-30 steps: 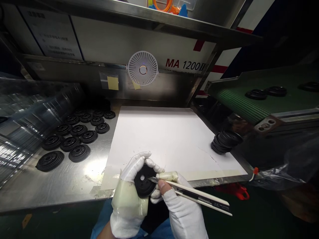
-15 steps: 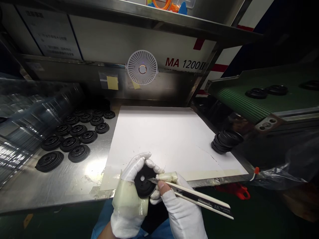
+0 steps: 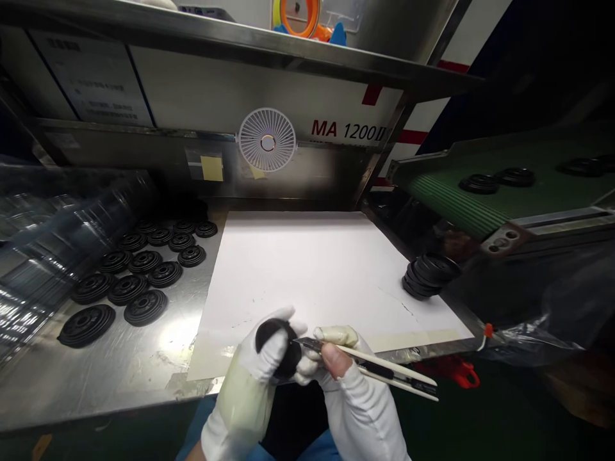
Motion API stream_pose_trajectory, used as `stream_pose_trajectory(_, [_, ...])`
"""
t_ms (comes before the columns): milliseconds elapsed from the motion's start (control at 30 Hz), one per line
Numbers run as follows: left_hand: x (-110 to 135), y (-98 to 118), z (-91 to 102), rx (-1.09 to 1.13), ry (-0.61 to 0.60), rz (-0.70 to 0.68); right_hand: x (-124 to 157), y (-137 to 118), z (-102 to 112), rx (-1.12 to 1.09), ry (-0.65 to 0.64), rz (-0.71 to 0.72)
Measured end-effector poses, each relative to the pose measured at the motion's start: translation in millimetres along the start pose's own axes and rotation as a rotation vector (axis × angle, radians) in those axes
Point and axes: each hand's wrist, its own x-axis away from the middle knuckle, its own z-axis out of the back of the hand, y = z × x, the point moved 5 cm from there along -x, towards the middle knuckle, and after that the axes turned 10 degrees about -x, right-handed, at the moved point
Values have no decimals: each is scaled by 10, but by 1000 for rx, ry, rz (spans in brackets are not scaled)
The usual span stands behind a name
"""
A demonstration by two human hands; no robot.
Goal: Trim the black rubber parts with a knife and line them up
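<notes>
Black rubber disc [image 3: 288, 360] at six o'clock sits clenched steady in the left hand [image 3: 252, 365], the right hand [image 3: 348, 390] pinching a utility knife [image 3: 379, 368] at its rim.

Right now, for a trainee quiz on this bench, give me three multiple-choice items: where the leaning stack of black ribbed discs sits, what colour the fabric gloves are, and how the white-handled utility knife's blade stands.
1. Where is the leaning stack of black ribbed discs?
A) On the green belt
B) At the right edge of the white sheet
C) On the overhead shelf

2. What colour are the gloves on the left hand and right hand?
A) Blue
B) Black
C) White

3. How does the blade of the white-handled utility knife stand?
A) Retracted into the handle
B) Out, its tip at the black disc
C) Snapped off

Answers:
1 B, the stack leans by the sheet's right edge.
2 C, both gloves show white fabric.
3 B, the bare blade reaches the disc's edge.
</notes>
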Motion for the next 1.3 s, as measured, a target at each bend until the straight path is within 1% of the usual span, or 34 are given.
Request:
stream_pose_trajectory(100, [-45, -65, 138, -197, -58, -89, -14, -64, 1, -61, -35, -69])
stream_pose_trajectory(200, [-50, -71, 188, -254, -75, -110, 0, -100, 19, -42, -28, -96])
stream_pose_trajectory(300, [-24, -40, 150, -232, -55, -110, 28, -68, 4, -17, -31, -128])
stream_pose_trajectory(367, [-8, -27, 113, -212, -35, -106, 40, -35, 5, -6, -6, -114])
stream_pose_trajectory(467, [7, -32, 69, -180, -43, -86, 42, 20, 39, 35, 36, -100])
stream_pose_trajectory(533, [12, -35, 57, -156, -50, -78, 33, 47, 76, 71, 42, -103])
stream_pose_trajectory(633, [17, -42, 46, -159, -60, -58, 13, 60, 120, 99, 9, -119])
stream_pose_trajectory(733, [26, -24, 46, -209, -13, -60, -1, 60, 130, 109, -39, -145])
stream_pose_trajectory(800, [39, -7, 25, -223, -8, -61, -1, 49, 128, 106, -39, -149])
stream_pose_trajectory(900, [49, 4, -12, -227, -69, -48, 19, 21, 111, 105, -29, -162])
stream_pose_trajectory(1033, [17, 5, 49, -322, -85, -44, 37, -53, 31, 74, -139, -213])
stream_pose_trajectory(1100, [5, -9, 44, -346, -159, -35, 7, -113, 7, 56, -180, -217])
stream_pose_trajectory(1200, [10, -50, -24, -323, -319, -15, -70, -171, -25, 100, -235, -218])
stream_pose_trajectory(1233, [11, -66, -43, -311, -355, -11, -92, -171, -41, 116, -256, -231])
stream_pose_trajectory(1300, [-1, -100, -54, -287, -390, -6, -121, -148, -72, 134, -284, -267])
